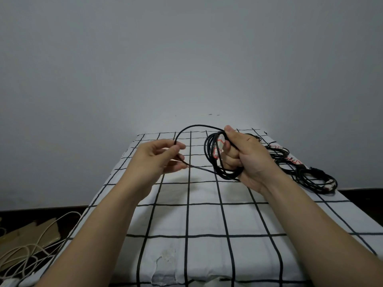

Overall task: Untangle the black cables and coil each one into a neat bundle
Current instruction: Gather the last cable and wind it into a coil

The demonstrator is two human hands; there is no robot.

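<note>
My right hand (243, 156) grips a coil of black cable (211, 154) made of several loops, held above the table with the thumb on top. A white and red tag shows inside the coil. A loose strand of the same cable (194, 126) arcs up and left to my left hand (159, 157), which pinches it between thumb and fingers. From there the strand runs back down to the coil. More black cables (304, 172) lie in a loose pile on the table to the right, behind my right wrist.
The table wears a white cloth with a black grid (186, 220) and stands against a plain grey wall. On the dark floor at lower left lie white cables (27, 249) and flat cardboard (35, 233).
</note>
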